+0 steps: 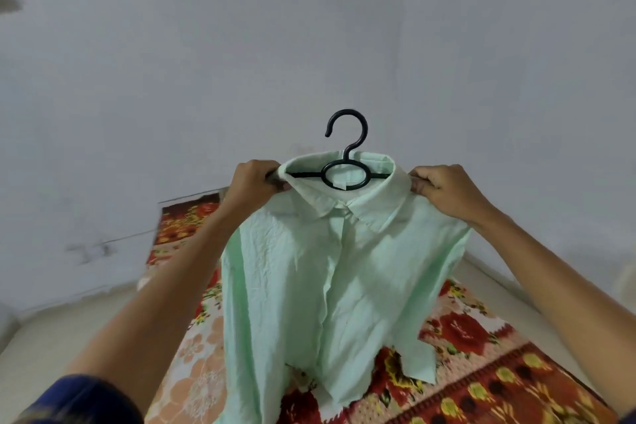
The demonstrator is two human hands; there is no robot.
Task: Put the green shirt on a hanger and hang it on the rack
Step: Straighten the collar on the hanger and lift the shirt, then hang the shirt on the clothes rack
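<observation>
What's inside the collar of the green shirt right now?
A black hanger: its hook and centre loop show above the shirt collar. Its arms are covered by the fabric that both hands grip.

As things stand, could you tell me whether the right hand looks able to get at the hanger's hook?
Probably yes. The hook stands bare above the collar of the green shirt, nothing around it. But the right hand has a grip on the shirt's shoulder, as does the left hand, so it must let go first.
</observation>
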